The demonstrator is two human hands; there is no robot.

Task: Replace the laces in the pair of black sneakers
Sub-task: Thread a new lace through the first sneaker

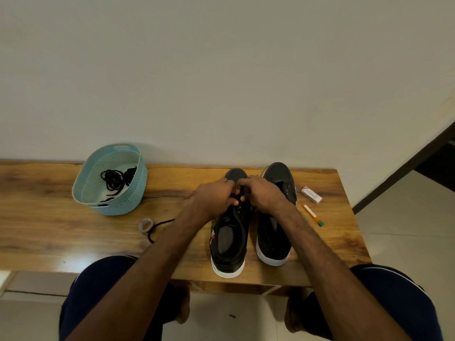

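Note:
Two black sneakers with white soles stand side by side on the wooden table, toes pointing away from me. Both my hands are over the eyelet area of the left sneaker. My left hand and my right hand have curled fingers that pinch a black lace between them near the front eyelets. The right sneaker has bare eyelets with no lace showing. Black laces lie coiled inside the light blue basket at the left.
A dark maroon lace with a greyish coil lies on the wooden table left of my forearm. A small white box and an orange pen lie right of the shoes. The wall stands just behind the table.

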